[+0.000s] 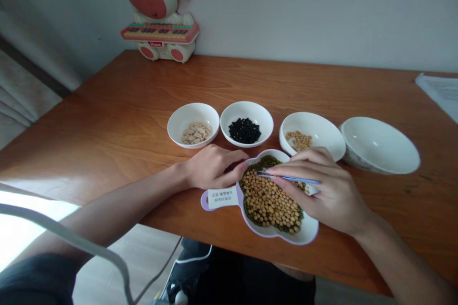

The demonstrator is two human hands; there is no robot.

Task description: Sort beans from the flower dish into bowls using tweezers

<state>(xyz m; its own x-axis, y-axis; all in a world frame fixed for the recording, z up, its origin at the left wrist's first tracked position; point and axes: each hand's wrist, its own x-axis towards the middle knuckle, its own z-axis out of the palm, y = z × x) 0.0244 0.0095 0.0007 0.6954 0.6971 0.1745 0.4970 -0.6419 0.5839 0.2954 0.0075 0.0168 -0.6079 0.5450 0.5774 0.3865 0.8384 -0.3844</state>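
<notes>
Tweezers, half hidden by the right hand, cross mixed beans.

Four bowls, one lobed dish, two hands, apparently one tweezers.

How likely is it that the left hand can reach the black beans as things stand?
Likely yes: the left hand lies just in front of the bowl holding the black beans, and nothing stands between them.
</notes>
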